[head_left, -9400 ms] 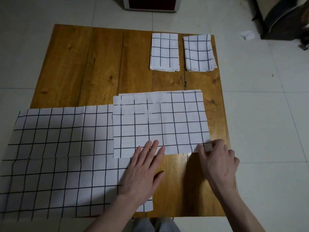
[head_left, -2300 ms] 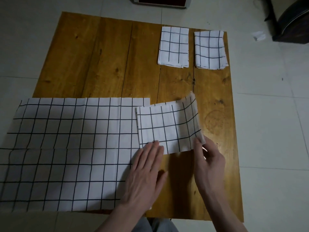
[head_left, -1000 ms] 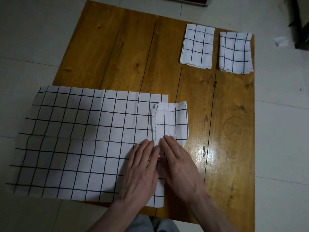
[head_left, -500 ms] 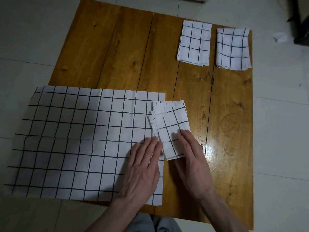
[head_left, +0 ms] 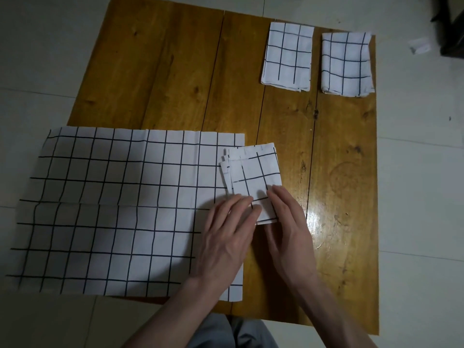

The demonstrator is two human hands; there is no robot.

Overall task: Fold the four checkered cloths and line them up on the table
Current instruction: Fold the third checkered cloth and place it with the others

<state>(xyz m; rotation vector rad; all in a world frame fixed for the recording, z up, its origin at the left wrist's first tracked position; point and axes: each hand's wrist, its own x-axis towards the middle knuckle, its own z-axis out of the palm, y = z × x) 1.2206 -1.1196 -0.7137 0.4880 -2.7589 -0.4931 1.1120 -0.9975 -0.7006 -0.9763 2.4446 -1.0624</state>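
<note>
Two folded checkered cloths lie side by side at the table's far right: one point(head_left: 287, 56) on the left, the other point(head_left: 346, 64) by the right edge. A third cloth point(head_left: 253, 177), folded small with uneven layers, rests near the middle, overlapping the right edge of a large unfolded checkered cloth point(head_left: 113, 209) spread over the near left. My left hand point(head_left: 228, 237) lies flat with its fingertips on the small cloth's near left corner. My right hand point(head_left: 288, 227) presses flat on its near right part. Neither hand grips anything.
The wooden table point(head_left: 163, 71) sits low on a pale tiled floor. The large cloth hangs past the table's left edge. A scrap of white paper point(head_left: 419, 46) and a dark piece of furniture point(head_left: 452, 23) are on the floor at the far right.
Over the earlier frames the third cloth went from a wide half-fold to a small packet. In the last half second my left fingertips slid onto its near corner; my right hand stays on it.
</note>
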